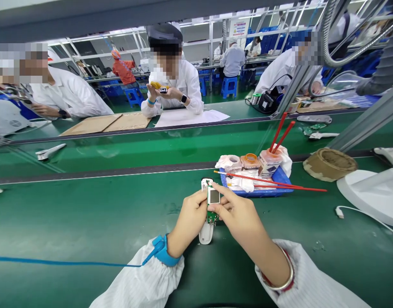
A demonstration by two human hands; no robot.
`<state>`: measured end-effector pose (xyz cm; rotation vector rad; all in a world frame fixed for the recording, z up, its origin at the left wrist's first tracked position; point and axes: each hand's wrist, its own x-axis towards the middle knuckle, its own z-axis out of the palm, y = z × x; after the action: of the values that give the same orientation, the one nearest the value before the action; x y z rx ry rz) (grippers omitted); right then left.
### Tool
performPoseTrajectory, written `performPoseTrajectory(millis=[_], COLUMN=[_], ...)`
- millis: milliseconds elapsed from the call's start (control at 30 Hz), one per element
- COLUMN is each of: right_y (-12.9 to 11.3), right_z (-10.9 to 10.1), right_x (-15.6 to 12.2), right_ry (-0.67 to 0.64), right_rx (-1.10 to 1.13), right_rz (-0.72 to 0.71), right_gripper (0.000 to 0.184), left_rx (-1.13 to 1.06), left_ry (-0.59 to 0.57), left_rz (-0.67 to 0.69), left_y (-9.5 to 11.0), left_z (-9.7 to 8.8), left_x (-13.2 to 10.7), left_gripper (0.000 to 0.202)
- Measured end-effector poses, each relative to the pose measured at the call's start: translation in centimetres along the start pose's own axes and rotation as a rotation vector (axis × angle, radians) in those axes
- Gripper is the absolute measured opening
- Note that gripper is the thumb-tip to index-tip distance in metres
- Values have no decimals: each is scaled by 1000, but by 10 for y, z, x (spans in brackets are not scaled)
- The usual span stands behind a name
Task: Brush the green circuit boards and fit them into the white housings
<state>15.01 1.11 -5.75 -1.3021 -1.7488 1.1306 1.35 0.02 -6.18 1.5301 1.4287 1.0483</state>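
Note:
My left hand [188, 222] is closed around a small white handheld housing [205, 233] that carries a green circuit board with a little square screen [213, 196]. My right hand [239, 216] pinches the board from the right, its forefinger stretched along the top edge of the screen. Both hands hover just above the green mat [87, 222]. A blue wrist strap [162, 252] with a blue cord sits on my left wrist, and a bangle on my right.
A blue tray [263, 190] with small capped pots, white wipes and long red sticks [273, 184] lies just beyond my hands. A white lamp base [372, 196] and a brown tape roll [331, 162] stand at right. Across the conveyor belt [151, 147] sit people in white coats.

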Motion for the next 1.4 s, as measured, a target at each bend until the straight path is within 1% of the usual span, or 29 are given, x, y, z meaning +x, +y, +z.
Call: performPoseTrajectory(millis=[33,67,133,167,200,267,333,433,567,667,767,833,867,933,1000,1033,1067,1133,1167,1200,1233,1267,1333,1400], right_y=[0,0,0,0,0,0,-1,-2,-4,-3,0,2,4,6,7,7,7,8,9,10,11,12,14,13], right_z=[-1,-2,-2,-3,-3,-2,-2,-1,1,3,5,6,7,9,10,10,10,10,10,11,11,12,13,15], right_x=[0,0,0,0,-1,-1,-2,-2,-3,-4,-4,-4,-3,-1,0,0,0,0,-1,-1,-2,-2,-2,-3], right_ry=[0,-4,-16,-22,-25,-29,-31,-13,15,26,58,67,72,90,95,68,8,-171,-259,-323,-357,-363,-331,-296], right_rx=[-4,-1,15,25,30,12,-26,-98,-217,-304,-370,-319,-254,-91,53,115,173,315,388,444,479,491,457,413], right_rz=[-1,-1,1,4,8,9,-3,-38,-88,-90,-135,-153,-132,-43,41,61,69,75,76,83,96,114,157,181], right_gripper=[45,45,45,45,45,46,45,42,41,42,39,40,43,55,63,60,53,37,32,30,31,32,36,38], left_rx=[-38,-100,-280,-372,-454,-579,-635,-574,-461,-467,-555,-645,-682,-735,-779,-798,-815,-836,-840,-843,-845,-849,-852,-852], left_ry=[-13,-26,-52,-64,-70,-69,-53,-19,23,65,111,142,161,195,215,216,217,221,221,220,218,217,218,233], left_rz=[14,17,-17,-39,-55,-57,-43,-70,-108,-116,-113,-111,-116,-131,-142,-147,-151,-164,-172,-181,-188,-194,-209,-232], left_y=[-1,-2,-6,-9,-12,-16,-18,-15,-6,-2,-1,-1,0,1,2,2,2,2,2,2,2,2,2,3], left_z=[0,0,1,1,1,2,2,3,7,11,15,17,17,18,18,18,18,18,18,18,18,19,19,19], left_x=[-2,-4,-8,-9,-11,-12,-13,-15,-17,-17,-15,-13,-12,-12,-12,-13,-13,-13,-13,-13,-13,-13,-12,-11], left_gripper=[29,36,62,71,76,75,66,54,53,51,45,37,34,32,38,43,48,57,60,62,64,68,76,80])
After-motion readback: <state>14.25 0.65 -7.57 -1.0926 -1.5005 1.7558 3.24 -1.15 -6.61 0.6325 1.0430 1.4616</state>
